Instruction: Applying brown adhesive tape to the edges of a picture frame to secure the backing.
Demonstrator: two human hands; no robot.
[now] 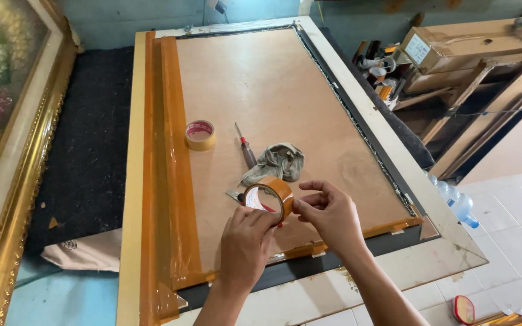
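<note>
My left hand [246, 241] holds a roll of brown packing tape [269, 197] upright above the near edge of a brown backing board [273, 96]. My right hand [331, 214] pinches the roll's edge on its right side, fingertips touching the tape. The board lies inside a pale picture frame [357, 96], face down. Brown tape strips run along the board's left side [173, 151] and near edge [388, 229].
On the board lie a second tape roll [200, 134], a screwdriver [245, 148] and a crumpled grey cloth [279, 162]. A gilded framed painting [7, 121] stands at left beside a dark mat [89, 145]. Shelves with boxes [454, 48] and water bottles [457, 202] are at right.
</note>
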